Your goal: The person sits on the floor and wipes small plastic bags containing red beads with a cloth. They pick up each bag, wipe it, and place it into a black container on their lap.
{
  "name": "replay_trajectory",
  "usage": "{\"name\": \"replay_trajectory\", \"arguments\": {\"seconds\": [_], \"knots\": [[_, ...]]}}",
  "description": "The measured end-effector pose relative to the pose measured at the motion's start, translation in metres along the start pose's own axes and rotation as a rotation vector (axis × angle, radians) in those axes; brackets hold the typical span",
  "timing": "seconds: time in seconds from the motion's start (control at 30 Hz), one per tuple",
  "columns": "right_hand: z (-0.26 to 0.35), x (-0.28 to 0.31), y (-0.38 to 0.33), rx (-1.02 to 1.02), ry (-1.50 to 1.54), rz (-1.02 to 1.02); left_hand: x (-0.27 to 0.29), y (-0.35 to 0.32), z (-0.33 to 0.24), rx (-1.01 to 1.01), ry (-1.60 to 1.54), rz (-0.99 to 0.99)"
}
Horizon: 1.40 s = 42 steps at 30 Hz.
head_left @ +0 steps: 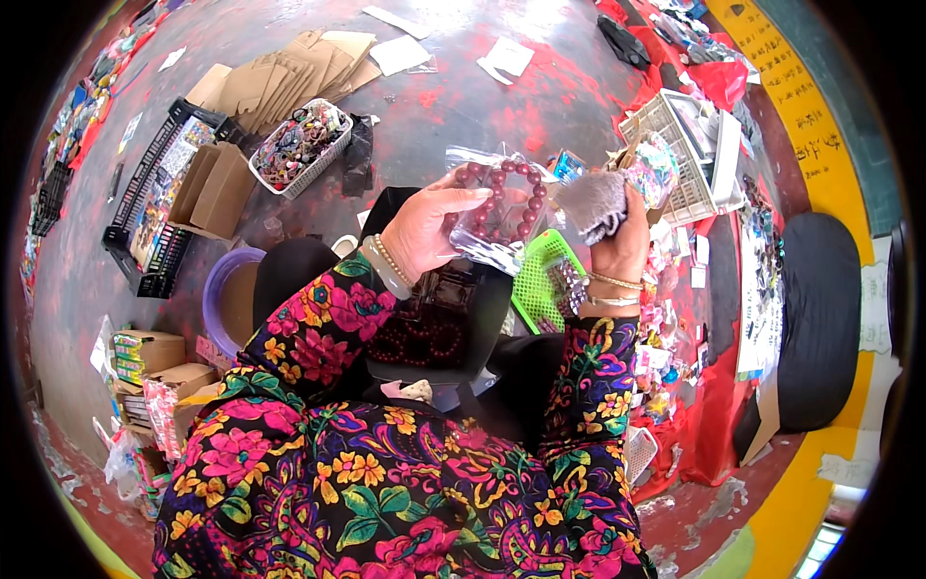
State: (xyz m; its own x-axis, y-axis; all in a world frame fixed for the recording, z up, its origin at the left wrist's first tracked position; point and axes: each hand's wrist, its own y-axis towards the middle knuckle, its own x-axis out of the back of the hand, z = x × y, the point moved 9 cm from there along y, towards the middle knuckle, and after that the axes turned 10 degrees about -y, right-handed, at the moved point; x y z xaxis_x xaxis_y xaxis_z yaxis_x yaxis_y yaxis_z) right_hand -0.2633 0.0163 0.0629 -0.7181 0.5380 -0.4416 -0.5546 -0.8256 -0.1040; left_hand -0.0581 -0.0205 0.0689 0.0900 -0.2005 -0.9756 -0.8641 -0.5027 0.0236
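Observation:
In my left hand point(422, 230) is a clear plastic bag point(479, 243), pinched at its left side between thumb and fingers. Strings of dark red round beads point(499, 193) show through the plastic. My right hand point(622, 236) is closed round a fuzzy grey cloth point(592, 203), apart from the bag and to its right. Below the hands, a bright green basket point(536, 280) has small packets at its right side. A black tray point(473, 355) lies over my lap, with more dark red beads point(415, 340) in it.
A white basket of trinkets point(302, 145), a black crate point(145, 275), an open cardboard box point(210, 193) and a purple tub point(220, 299) stand at left. Flattened cardboard point(289, 82) lies beyond. A cream crate point(675, 145) and small packaged goods on red cloth point(709, 405) spread at right.

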Motion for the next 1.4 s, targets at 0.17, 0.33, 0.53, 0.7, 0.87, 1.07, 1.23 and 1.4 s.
{"name": "replay_trajectory", "arguments": {"seconds": [0.17, 0.33, 0.53, 0.7, 0.87, 1.07, 1.23, 1.4], "knots": [[-0.021, -0.046, -0.024, -0.257, 0.207, 0.313, 0.011, -0.001, -0.017, -0.165, 0.027, -0.05], [-0.035, -0.067, -0.039, -0.225, 0.106, 0.322, 0.009, -0.001, -0.023, -0.222, 0.123, -0.094], [-0.035, -0.057, -0.031, -0.107, -0.154, 0.196, 0.016, 0.0, -0.014, -0.256, 0.423, -0.148], [-0.01, -0.047, -0.033, 0.18, -0.336, 0.008, 0.038, -0.001, -0.019, -0.316, 0.564, -0.383], [0.041, -0.123, -0.104, 1.071, -1.101, 0.16, 0.039, 0.0, 0.0, -0.054, 0.145, -0.235], [0.004, -0.163, -0.132, 1.27, -1.323, 0.564, 0.02, 0.0, -0.021, -0.144, 0.023, -0.042], [0.002, -0.148, -0.106, 0.75, -0.931, 0.597, 0.024, -0.002, -0.03, -0.219, 0.109, -0.071], [0.029, -0.078, -0.064, 0.39, -0.136, 0.174, 0.017, 0.0, -0.033, -0.277, 0.186, -0.087]]}}
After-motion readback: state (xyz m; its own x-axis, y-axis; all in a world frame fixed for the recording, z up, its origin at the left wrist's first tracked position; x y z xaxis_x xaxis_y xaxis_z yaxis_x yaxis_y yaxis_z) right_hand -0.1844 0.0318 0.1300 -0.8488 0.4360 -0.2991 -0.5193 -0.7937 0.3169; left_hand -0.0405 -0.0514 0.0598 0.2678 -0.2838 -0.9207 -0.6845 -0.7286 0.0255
